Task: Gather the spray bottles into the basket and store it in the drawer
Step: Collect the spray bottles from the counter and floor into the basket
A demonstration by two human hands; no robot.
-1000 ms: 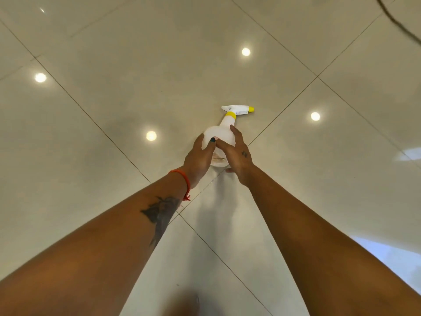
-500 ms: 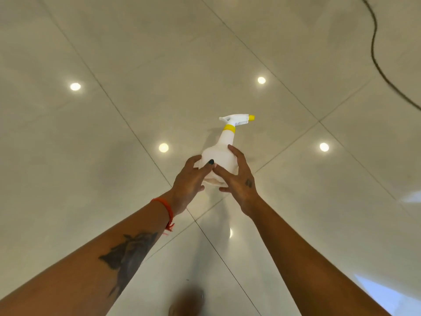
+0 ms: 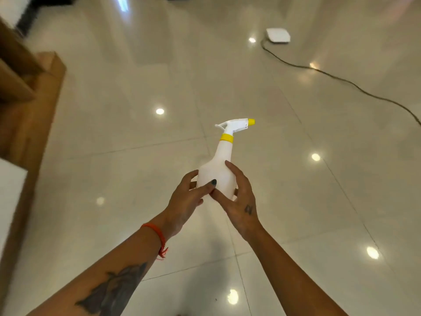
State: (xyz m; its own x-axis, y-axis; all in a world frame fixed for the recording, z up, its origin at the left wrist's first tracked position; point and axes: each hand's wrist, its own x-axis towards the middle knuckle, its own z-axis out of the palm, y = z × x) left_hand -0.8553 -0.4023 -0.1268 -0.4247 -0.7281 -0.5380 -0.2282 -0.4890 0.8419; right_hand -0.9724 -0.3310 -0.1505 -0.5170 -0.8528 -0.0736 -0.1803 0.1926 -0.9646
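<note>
A second ago the white spray bottle [image 3: 216, 176] stood on the tiled floor [image 3: 114, 137] with my fingers just closing round its body; now I have it lifted clear of the tiles and held upright in front of me, the yellow collar and yellow nozzle tip pointing away to the right. My left hand [image 3: 185, 199] wraps the lower left of the body, one finger lying across the front, and my right hand [image 3: 239, 199] cups the right side, so both hands are curled round the bottle and gripping it between them. My view has swung up as well: where I saw only tiles and light reflections before, I now see a wooden piece of furniture [image 3: 27, 106] at the left edge, and a dark cable [image 3: 341, 80] running across the floor to a small white device [image 3: 278, 35] far ahead. That tells me the pickup is done and I am turning to carry the bottle off. The basket is nowhere in my view yet (nor can I tell whether that wooden piece holds the drawer), so the next thing, I judge, is to find the basket and set this bottle in it.
</note>
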